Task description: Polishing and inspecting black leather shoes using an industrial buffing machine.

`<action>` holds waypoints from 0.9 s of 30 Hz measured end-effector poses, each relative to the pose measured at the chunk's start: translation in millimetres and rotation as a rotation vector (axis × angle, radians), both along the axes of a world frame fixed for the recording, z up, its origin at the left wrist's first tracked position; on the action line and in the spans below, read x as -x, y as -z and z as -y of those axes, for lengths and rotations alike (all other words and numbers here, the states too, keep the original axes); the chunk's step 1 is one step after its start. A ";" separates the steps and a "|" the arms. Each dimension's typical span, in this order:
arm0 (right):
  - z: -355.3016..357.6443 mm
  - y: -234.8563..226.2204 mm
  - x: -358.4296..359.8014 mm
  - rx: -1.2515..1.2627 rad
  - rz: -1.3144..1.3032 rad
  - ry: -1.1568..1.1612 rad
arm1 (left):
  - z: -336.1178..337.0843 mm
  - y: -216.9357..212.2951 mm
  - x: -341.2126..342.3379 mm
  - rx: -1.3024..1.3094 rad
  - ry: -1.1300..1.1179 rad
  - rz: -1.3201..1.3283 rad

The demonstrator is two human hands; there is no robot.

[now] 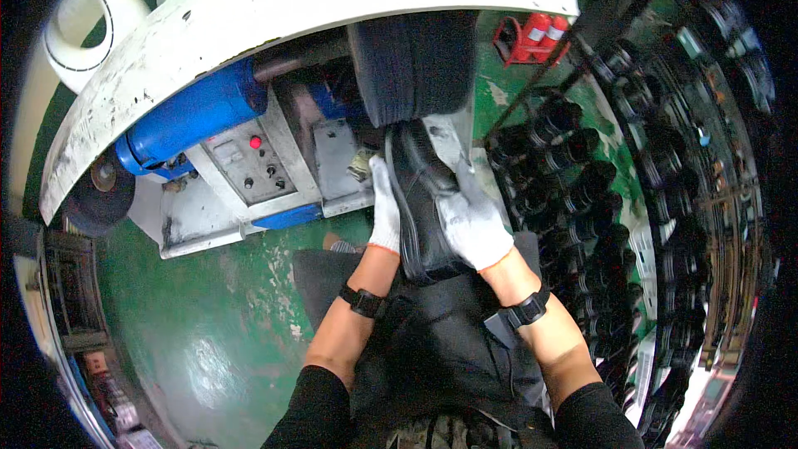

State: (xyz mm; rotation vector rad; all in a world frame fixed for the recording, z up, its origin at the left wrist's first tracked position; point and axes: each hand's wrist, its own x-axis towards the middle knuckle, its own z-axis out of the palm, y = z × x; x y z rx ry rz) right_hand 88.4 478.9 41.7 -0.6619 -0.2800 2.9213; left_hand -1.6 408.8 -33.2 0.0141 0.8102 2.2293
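"Use the black roller [416, 71] as our mark. What sits farthest left of it?"

"A white ring-shaped object [123, 12]. Then a dark wheel [96, 208], also well left of the roller and lower than it, by the left end of the white hood [332, 4] that arches over the roller."

"And nearer?"

"A blue cylinder [195, 112], left of the roller, with a metal shaft [299, 59] running from it toward the roller. Below that, left of and lower than the roller, is a grey control panel [229, 156] with a red button [255, 142] and several dark knobs."

"Now the hands."

"The left hand [385, 208], in a white glove, is below the roller and slightly to its left. It grasps the left side of a black shoe [422, 229], palm along it; some of its fingers are hidden."

"Where exactly is the shoe?"

"Directly below the roller, lengthwise, held between both hands. Its far end meets the roller's lower edge; whether they actually touch, I can't tell."

"The right hand?"

"Below the roller and a little to its right, gloved in white too, wrapped on the shoe's right side: thumb and fingers gripping, not released."

"Anything farther right?"

"Red fire extinguishers [544, 33] in a red stand, right of the roller. Farther right of it and lower, racks [573, 208] carry rows of dark footwear."
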 end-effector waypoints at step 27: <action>-93.3 158.7 111.5 3.673 -0.405 -0.046 | -3.3 84.2 146.4 0.113 -0.145 0.068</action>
